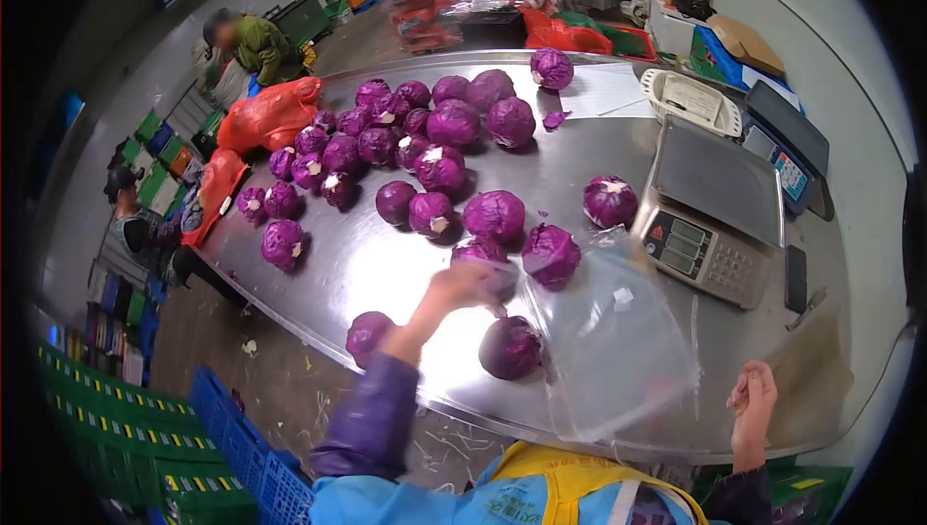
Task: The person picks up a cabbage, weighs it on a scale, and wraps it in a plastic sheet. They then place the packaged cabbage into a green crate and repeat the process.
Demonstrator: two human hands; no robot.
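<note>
My left hand [463,290] reaches over the steel table, slightly blurred, its fingers closed at the left edge of a clear plastic bag [618,351]. That bag lies spread out on the table, with a small white label on it. Just below the left hand sits a purple cabbage [510,347]; another cabbage [551,255] rests at the bag's upper edge. A single cabbage [369,337] is beside my left wrist. My right hand [753,392] is at the table's front right, fingers curled in, with nothing visible in them.
Many purple cabbages [454,123] cover the table's far left. A weighing scale [719,187], a white basket [690,102] and a phone [795,279] are to the right. Red net sacks [270,117] lie at the far left edge. Blue crates [232,438] stand below left. Two people are beyond.
</note>
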